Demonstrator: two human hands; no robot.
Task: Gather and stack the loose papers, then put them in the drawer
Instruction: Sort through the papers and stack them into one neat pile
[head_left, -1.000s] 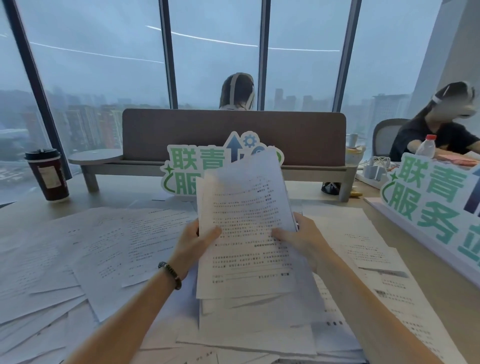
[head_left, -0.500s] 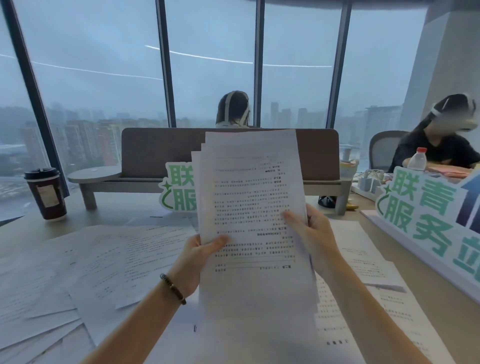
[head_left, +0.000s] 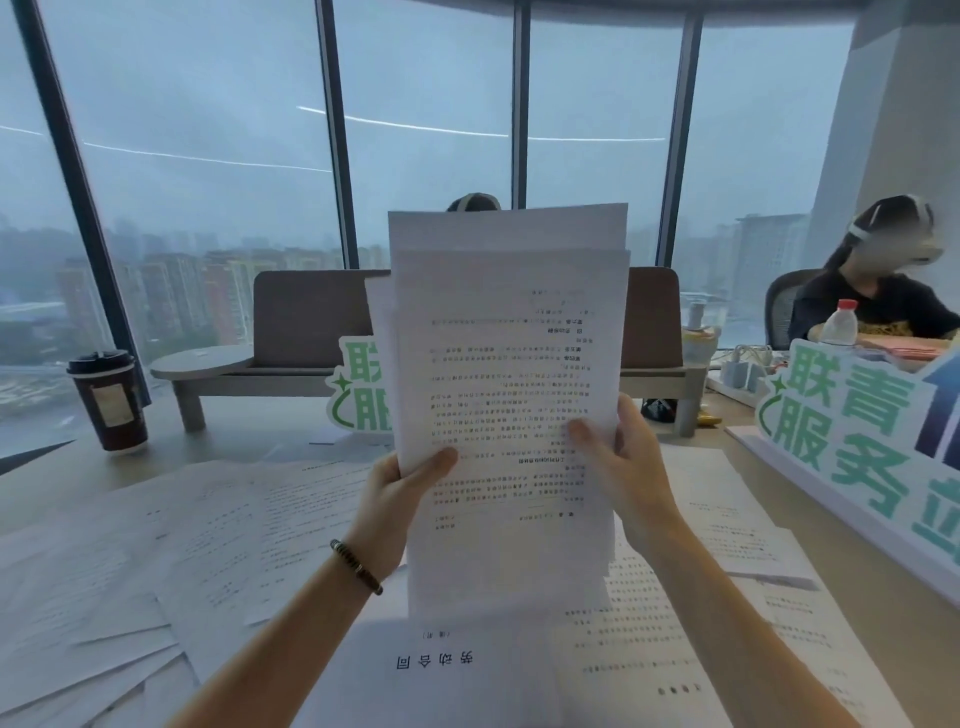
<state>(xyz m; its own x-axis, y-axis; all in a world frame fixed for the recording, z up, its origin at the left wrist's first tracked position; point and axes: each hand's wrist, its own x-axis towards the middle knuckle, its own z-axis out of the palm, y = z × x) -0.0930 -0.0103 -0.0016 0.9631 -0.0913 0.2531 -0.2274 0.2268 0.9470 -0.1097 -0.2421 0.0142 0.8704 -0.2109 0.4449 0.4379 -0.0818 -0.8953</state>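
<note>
A tall glass wall with dark mullions looks out on a hazy city, and in front of it a pale worktop (head_left: 62, 483) stretches across the view. Above the worktop, a stack of printed papers (head_left: 511, 395) is held upright in the air, its sheets not squared: the upper edges stand at uneven heights and one sheet juts out on the left side. The left hand (head_left: 397, 493) grips the stack's left edge, thumb across the front sheet and fingers behind. The right hand (head_left: 623, 467) grips the right edge the same way, thumb on the front. The left wrist wears a dark beaded bracelet (head_left: 357, 566).

Beneath and around the stack, loose papers (head_left: 208, 545) lie scattered and overlapping across the worktop, left, right and close to the camera; one near sheet carries a large printed heading.

Behind the stack stands a brown desk divider (head_left: 306, 317) on a low grey riser, with a green-and-white sign (head_left: 358, 389) leaning before it, half hidden by the papers. A dark coffee cup (head_left: 108, 400) with a black lid stands far left. At right, a larger green-lettered sign (head_left: 857, 447) stands along the worktop's edge, with a red-capped plastic bottle (head_left: 839, 322) behind it and a seated person in a dark top (head_left: 872, 306) beyond.
</note>
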